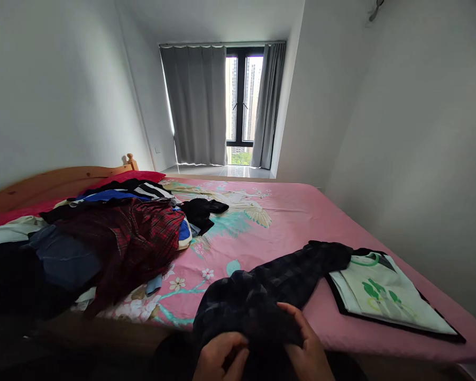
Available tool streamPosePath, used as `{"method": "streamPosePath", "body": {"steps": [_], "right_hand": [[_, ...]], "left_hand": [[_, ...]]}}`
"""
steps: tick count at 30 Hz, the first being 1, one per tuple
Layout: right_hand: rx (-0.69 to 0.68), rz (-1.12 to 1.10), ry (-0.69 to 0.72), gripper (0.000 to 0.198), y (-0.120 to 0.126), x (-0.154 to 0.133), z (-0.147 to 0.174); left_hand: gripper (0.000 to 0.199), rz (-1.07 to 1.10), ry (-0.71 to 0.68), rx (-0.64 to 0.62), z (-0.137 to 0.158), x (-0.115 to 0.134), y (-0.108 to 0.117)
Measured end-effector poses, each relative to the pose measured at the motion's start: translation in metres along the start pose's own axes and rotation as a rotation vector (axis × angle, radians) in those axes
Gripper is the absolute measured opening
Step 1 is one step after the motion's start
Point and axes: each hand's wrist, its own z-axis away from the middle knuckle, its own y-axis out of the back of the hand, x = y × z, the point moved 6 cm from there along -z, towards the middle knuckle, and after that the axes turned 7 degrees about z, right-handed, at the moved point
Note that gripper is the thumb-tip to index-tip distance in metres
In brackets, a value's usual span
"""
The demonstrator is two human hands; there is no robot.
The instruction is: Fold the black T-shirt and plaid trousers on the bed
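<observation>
Both hands are low at the near edge of the bed. The left hand and the right hand have their fingers curled shut on a dark checked shirt. The shirt runs away from the fingers across the pink sheet. Right of the fingers lies a folded white shirt. Far left of them sits a pile of clothes.

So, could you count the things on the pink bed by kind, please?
Dark checked garment, held by left hand and right hand: 1
Folded garments on the bed, stacked at the right: 2
Loose pile of clothes: 1
Red pillow: 1
Total: 5
</observation>
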Motion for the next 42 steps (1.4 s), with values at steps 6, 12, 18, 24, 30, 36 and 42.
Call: {"method": "streamPosePath", "body": {"steps": [6, 12, 18, 24, 30, 36, 42], "right_hand": [[0.031, -0.097, -0.033, 0.048, 0.016, -0.004, 0.016], [0.112, -0.113, -0.108, 0.048, 0.03, -0.006, 0.02], [0.177, -0.038, -0.093, 0.05, 0.05, -0.003, 0.017], [0.076, -0.053, -0.092, 0.047, 0.038, -0.007, 0.015], [0.075, -0.02, 0.024, 0.048, 0.035, -0.033, 0.001], [0.24, 0.131, 0.139, 0.049, 0.078, -0.051, -0.028], [0.223, 0.286, 0.259, 0.042, 0.079, -0.078, -0.041]], "left_hand": [[0.006, -0.131, -0.263, 0.114, 0.01, 0.025, 0.012], [0.04, -0.494, 0.015, 0.059, 0.001, 0.011, 0.013], [0.027, -0.431, 0.318, -0.092, -0.008, -0.005, 0.025], [0.024, -0.074, 0.246, -0.025, -0.021, 0.017, 0.014], [0.032, -0.031, 0.069, -0.017, -0.034, 0.035, 0.008], [0.032, -0.028, 0.178, 0.028, -0.051, 0.027, 0.041], [0.039, -0.018, 0.065, -0.042, -0.063, 0.049, 0.045]]}}
